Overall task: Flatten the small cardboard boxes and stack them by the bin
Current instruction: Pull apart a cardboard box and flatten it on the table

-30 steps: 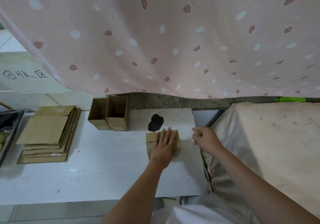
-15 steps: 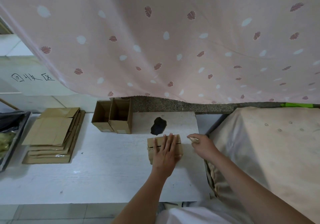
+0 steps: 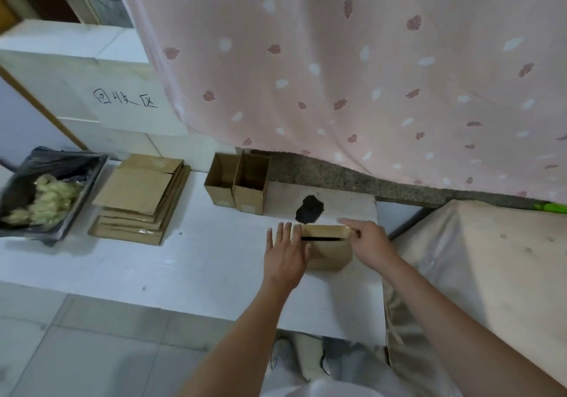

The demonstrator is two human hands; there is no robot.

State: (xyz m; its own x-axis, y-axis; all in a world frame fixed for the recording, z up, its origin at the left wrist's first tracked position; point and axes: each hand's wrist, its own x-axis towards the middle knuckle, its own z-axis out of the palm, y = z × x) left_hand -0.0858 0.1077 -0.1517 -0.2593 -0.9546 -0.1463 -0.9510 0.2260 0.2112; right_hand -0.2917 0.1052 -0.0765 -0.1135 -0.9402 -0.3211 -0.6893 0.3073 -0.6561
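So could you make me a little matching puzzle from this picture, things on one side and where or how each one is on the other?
Things:
1. Flattened boxes
2. Two open boxes
3. Box being worked on
4. Bin

States or places:
A. Between the left hand and right hand
B. Lined with a black bag, at the table's far left
C. Stacked flat beside the bin
D. Upright side by side, near the curtain

Pairs: 1-C, 2-D, 3-A, 4-B
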